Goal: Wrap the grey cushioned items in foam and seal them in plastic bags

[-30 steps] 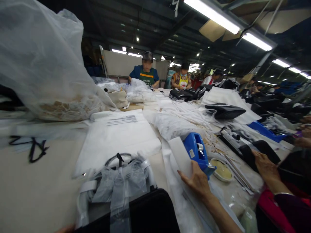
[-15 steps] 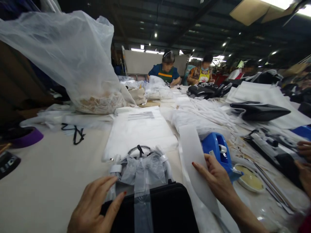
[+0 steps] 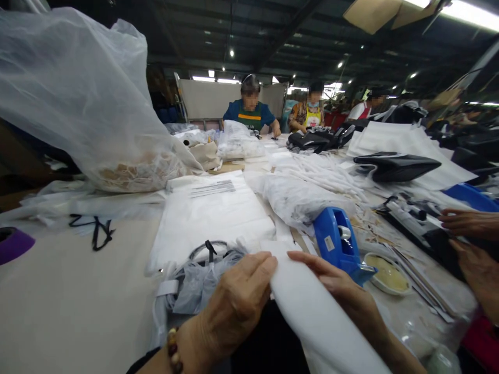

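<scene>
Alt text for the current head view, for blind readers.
The left hand grips a white strip, the right hand at its opposite edge, above a black case. A blue dispenser stands nearby; people work across the table.

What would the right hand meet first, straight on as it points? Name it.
The right hand would first meet the white strip it seems to touch; beyond, perhaps the white sheets, though depth is unclear.

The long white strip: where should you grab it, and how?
Probably by its two long edges near the far end, one hand coming from each side. The white strip is long, looks thin and curves, so a single pinch might let it sag. The left hand is at its left edge, the right hand along its right.
</scene>
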### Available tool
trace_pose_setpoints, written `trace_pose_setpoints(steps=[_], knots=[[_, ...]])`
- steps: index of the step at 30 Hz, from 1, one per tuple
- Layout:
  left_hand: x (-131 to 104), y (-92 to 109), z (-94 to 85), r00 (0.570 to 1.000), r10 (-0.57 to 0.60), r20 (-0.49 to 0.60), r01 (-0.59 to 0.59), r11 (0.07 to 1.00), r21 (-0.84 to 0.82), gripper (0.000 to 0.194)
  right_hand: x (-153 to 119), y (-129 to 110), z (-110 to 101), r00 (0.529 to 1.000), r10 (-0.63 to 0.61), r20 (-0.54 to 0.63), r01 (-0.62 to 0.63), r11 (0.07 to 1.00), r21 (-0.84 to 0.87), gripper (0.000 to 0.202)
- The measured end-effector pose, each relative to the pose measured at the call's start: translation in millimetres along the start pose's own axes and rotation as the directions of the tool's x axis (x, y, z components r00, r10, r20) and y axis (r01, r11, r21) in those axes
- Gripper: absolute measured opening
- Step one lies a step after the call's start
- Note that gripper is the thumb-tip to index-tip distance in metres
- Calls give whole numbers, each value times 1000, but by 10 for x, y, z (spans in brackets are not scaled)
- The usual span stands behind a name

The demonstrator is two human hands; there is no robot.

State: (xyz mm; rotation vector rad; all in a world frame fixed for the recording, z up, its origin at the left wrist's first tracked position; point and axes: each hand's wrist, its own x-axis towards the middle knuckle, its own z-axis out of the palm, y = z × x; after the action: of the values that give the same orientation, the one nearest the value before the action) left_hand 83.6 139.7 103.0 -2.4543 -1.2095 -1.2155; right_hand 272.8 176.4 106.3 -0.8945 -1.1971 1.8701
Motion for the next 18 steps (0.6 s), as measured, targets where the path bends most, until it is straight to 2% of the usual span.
trace_pose_setpoints(steps=[2,4,7,9,10,12,13,14,15,16,18], knots=[[120,-25,-10,997,-83,-5,81,986,-143,17,39,-28,-55,997,-69,-40,64,991,-116,43],[194,-40,-6,996,-87,11,88,981,-174,20,94,-33,-115,990,-92,-103,76,985,-154,43],[181,-57,33,995,80,57,-78,996,-39,25,175,10,-200,995,21,-100,-14,998,64,45],[114,-79,69,961,198,194,-209,977,39,29,223,72,-242,995,65,-73,-52,984,172,44],[80,-97,81,935,216,282,-240,969,52,34,245,108,-259,996,58,-71,-44,982,185,42],[51,-148,85,891,120,438,-158,986,51,48,289,181,-295,993,4,-115,14,988,151,44],[65,-179,75,858,39,512,-78,996,53,56,310,214,-317,988,-29,-152,48,992,119,49],[101,-212,59,806,-31,591,0,999,53,64,329,246,-342,981,-57,-188,75,993,88,55],[153,-244,43,730,-78,679,67,997,43,71,344,277,-371,974,-70,-217,87,994,67,61],[216,-275,32,637,-86,766,115,993,17,76,355,308,-402,969,-70,-236,86,995,55,66],[333,-331,46,450,-9,893,155,986,-68,80,363,376,-460,971,-55,-233,67,997,44,74]])
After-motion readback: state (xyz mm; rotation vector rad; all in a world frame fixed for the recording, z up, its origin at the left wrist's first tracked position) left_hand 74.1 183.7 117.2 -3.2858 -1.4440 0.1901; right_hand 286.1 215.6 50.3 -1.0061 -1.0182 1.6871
